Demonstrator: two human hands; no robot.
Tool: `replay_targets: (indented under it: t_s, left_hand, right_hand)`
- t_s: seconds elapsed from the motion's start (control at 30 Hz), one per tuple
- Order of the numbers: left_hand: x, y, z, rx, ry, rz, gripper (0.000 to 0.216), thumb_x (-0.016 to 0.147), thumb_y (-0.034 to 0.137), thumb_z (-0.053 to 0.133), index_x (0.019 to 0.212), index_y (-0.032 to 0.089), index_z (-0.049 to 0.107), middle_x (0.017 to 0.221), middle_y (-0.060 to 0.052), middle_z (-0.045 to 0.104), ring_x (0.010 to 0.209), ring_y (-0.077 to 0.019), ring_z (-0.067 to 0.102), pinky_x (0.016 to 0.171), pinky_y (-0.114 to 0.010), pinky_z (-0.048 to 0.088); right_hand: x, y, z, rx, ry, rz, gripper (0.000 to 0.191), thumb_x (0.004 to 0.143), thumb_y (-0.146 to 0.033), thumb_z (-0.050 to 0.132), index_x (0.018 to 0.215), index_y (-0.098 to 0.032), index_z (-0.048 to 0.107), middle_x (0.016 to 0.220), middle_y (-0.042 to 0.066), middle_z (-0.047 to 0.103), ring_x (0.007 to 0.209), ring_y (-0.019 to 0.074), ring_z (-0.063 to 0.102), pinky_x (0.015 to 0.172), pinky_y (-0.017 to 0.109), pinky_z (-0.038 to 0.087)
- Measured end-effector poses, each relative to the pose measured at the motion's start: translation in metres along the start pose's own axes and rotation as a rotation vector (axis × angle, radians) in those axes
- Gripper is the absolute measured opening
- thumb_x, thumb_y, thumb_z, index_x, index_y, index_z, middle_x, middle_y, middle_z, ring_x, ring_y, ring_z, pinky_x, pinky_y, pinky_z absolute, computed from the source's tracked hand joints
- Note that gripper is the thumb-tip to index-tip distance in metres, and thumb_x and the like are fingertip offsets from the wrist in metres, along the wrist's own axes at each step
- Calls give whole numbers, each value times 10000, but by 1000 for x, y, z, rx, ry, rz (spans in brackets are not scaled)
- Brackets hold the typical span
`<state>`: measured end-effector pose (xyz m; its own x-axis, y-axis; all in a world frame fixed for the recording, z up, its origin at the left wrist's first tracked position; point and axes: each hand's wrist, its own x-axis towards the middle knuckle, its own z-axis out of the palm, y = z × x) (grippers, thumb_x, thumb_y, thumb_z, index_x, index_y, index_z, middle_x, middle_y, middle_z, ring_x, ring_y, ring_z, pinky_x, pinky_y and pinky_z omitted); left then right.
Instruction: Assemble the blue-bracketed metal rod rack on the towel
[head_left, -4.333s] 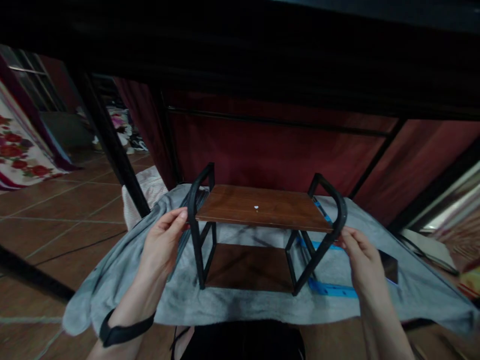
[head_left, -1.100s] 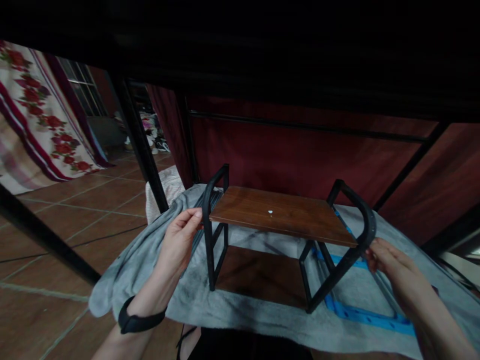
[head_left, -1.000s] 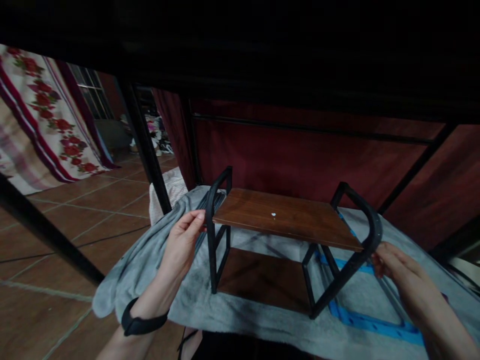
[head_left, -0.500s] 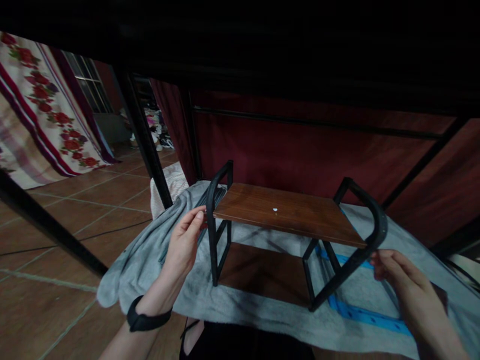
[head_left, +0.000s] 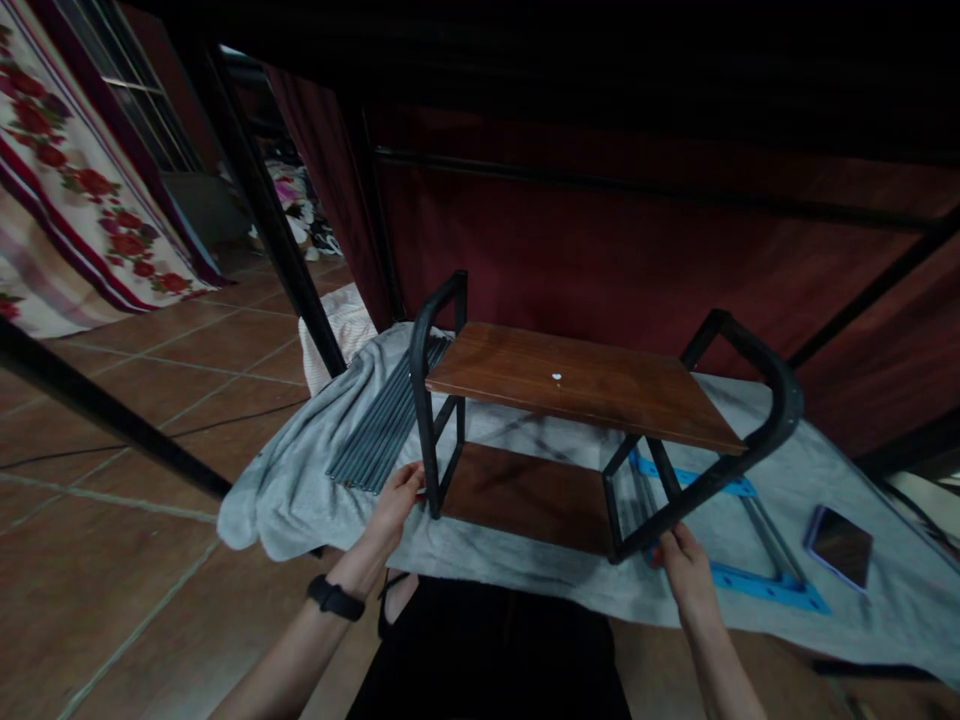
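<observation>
A small two-tier shelf stands on a grey blanket [head_left: 300, 505], with brown wooden boards [head_left: 592, 385] and black tube side frames [head_left: 420, 400]. My left hand [head_left: 397, 500] is at the foot of the left frame, its fingers pinched; what they hold, if anything, is hidden. My right hand [head_left: 688, 570] is beside the lower part of the right frame [head_left: 780, 420], fingers closed, with a small red spot at their tips that I cannot make out. The lower board [head_left: 532, 500] lies between the two frames, close to the blanket.
A bundle of grey tubes [head_left: 379, 430] lies left of the shelf. To the right are a blue-ended frame [head_left: 772, 588] and a phone [head_left: 840, 545]. Black bed posts [head_left: 274, 220] and a dark overhead bed frame [head_left: 570, 70] surround the blanket; a red curtain [head_left: 585, 260] hangs behind.
Both hands have moved from the upper board's level down to the lower ends of the side frames. My right hand also came inward, uncovering the phone. The view has shifted downward.
</observation>
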<state>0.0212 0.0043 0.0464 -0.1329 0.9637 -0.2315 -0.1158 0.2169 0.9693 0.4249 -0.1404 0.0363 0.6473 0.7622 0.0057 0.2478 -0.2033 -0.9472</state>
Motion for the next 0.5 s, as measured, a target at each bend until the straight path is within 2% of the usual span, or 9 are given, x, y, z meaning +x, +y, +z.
replay_targets:
  t_s: [0.1, 0.2, 0.33, 0.5]
  left_hand:
    - [-2, -28, -4, 110, -1, -79, 522, 504, 612, 798, 745, 171, 655, 685, -31, 633, 643, -170, 563, 606, -290, 424]
    - [-2, -45, -7, 192, -1, -107, 494, 521, 625, 736, 711, 182, 629, 634, -11, 599, 592, -151, 521, 560, -275, 394]
    - [2, -50, -11, 232, -29, -131, 497, 506, 604, 731, 743, 177, 637, 666, -13, 621, 598, -143, 537, 580, -272, 436]
    - [5, -52, -14, 192, -25, -128, 509, 474, 567, 781, 746, 159, 649, 682, -6, 628, 620, -130, 549, 618, -263, 466]
  right_hand:
    - [-10, 24, 9, -30, -49, 47, 320, 769, -576, 582, 762, -256, 575, 515, -40, 520, 463, 189, 504, 449, 333, 423]
    - [-14, 46, 16, -56, -74, 117, 307, 769, -561, 546, 760, -254, 571, 526, -34, 534, 453, 179, 500, 435, 321, 416]
    - [-12, 64, 21, -58, -70, 195, 335, 738, -573, 525, 727, -240, 557, 555, -15, 554, 447, 150, 486, 426, 291, 395]
    - [-14, 73, 24, -17, -104, 219, 365, 731, -616, 528, 689, -254, 506, 552, -26, 518, 449, 137, 462, 425, 277, 376]
